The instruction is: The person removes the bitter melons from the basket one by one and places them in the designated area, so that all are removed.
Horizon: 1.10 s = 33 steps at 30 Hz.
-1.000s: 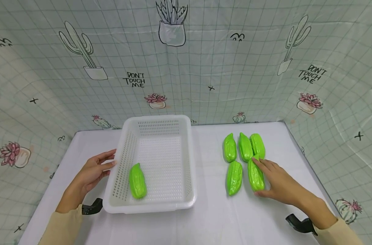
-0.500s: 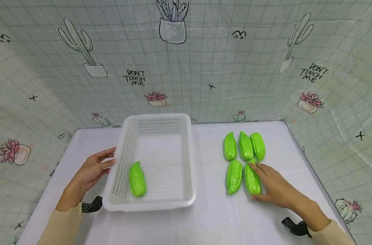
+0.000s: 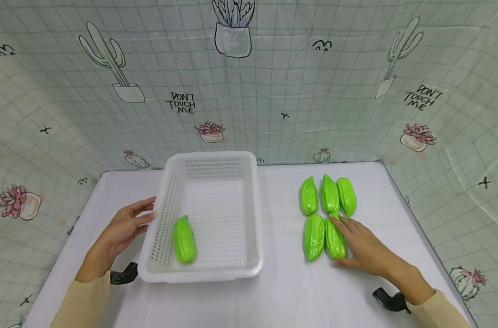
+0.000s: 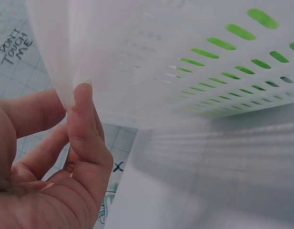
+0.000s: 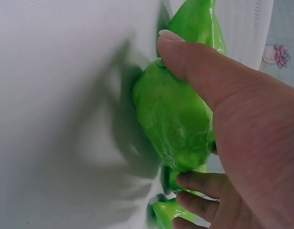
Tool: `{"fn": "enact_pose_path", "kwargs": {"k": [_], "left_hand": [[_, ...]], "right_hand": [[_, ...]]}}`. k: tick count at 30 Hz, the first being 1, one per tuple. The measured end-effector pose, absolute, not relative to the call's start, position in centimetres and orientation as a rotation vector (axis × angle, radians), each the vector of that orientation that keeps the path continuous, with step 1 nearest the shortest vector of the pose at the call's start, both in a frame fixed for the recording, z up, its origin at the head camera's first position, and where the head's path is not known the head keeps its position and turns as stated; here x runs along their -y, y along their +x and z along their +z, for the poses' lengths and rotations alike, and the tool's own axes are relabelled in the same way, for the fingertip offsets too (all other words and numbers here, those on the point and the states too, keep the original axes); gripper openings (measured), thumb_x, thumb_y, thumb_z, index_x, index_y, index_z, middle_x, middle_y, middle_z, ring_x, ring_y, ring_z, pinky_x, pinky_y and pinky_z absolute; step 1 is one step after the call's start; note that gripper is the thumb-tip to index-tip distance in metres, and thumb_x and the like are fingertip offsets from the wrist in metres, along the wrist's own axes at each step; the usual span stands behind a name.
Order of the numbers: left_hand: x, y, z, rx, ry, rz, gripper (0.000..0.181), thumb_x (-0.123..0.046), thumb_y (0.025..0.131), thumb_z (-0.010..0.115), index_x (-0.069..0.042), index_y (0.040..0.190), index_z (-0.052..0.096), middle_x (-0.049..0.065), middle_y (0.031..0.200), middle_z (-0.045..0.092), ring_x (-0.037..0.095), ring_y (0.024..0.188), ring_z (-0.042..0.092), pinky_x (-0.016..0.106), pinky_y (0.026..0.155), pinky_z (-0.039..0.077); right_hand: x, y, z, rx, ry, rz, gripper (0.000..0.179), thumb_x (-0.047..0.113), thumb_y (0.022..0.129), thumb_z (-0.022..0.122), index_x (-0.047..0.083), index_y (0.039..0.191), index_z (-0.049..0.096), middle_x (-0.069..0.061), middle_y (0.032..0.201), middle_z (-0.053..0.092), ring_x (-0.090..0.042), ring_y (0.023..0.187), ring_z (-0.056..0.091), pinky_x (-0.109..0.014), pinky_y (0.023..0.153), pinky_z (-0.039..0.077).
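Observation:
My left hand pinches the left rim of a white plastic basket. Seen from the left wrist, the thumb and a finger meet at the basket's edge, and green shows through its slots. Inside the basket, toward the left, lies one green bitter melon with ridged skin. On the right, my right hand holds another bitter melon lengthwise on the table, thumb at its near end and fingers at its far end. The right wrist view shows this bitter melon between thumb and fingers.
Close to the held one lie several more bitter melons: one beside it and a far row with a left one, a middle one and a right one. A grid-patterned curtain encloses the white table.
My right hand has slid its bitter melon a little to the left, up against the neighbouring one. The left hand and the basket have stayed in place.

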<state>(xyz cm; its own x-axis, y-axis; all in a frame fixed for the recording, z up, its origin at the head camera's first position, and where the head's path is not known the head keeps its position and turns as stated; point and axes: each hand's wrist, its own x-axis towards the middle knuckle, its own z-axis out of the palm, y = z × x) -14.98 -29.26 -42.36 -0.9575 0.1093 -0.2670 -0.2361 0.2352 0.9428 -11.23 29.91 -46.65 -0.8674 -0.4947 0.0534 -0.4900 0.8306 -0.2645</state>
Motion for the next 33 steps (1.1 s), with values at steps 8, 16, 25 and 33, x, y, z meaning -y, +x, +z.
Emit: {"fn": "enact_pose_path", "kwargs": {"k": [8,16,25,33], "left_hand": [[29.2,-15.0,-42.3,-2.236,-0.134,1.785,0.067,-0.009,0.107,0.061,0.004,0.164,0.027,-0.001,0.131,0.05,0.002,0.094,0.062,0.02,0.077,0.053],[29.2,-15.1,-42.3,-2.233,-0.14,1.792,0.068,-0.009,0.107,0.061,0.004,0.164,0.028,-0.002,0.129,0.051,0.002,0.095,0.063,0.02,0.078,0.053],[29.1,-15.1,-42.3,-2.245,-0.141,1.785,0.067,-0.008,0.107,0.061,0.004,0.164,0.029,-0.002,0.129,0.051,0.002,0.095,0.063,0.02,0.078,0.053],[29.2,-15.0,-42.3,-2.229,-0.147,1.781,0.067,-0.009,0.108,0.061,0.003,0.165,0.027,0.001,0.133,0.049,0.003,0.095,0.062,0.02,0.077,0.053]], "right_hand": [[-29.7,-11.1,-46.6,-2.965,-0.765,-0.418,0.111,0.044,0.078,0.094,-0.003,0.16,0.035,-0.035,0.155,0.042,-0.059,0.139,0.042,-0.072,0.109,0.039],[-29.6,-11.3,-45.1,-2.976,-0.762,-0.349,0.111,0.044,0.078,0.094,-0.003,0.159,0.035,-0.037,0.157,0.04,-0.059,0.139,0.042,-0.071,0.109,0.039],[-28.5,-12.6,-41.3,-3.059,-0.953,-0.263,0.109,0.042,0.079,0.093,-0.002,0.16,0.034,-0.032,0.158,0.04,-0.058,0.139,0.042,-0.072,0.109,0.038],[-25.5,-13.7,-38.3,-3.056,-1.121,-0.265,0.111,0.044,0.079,0.093,0.001,0.162,0.034,-0.027,0.16,0.04,-0.052,0.144,0.04,-0.068,0.113,0.036]]}}
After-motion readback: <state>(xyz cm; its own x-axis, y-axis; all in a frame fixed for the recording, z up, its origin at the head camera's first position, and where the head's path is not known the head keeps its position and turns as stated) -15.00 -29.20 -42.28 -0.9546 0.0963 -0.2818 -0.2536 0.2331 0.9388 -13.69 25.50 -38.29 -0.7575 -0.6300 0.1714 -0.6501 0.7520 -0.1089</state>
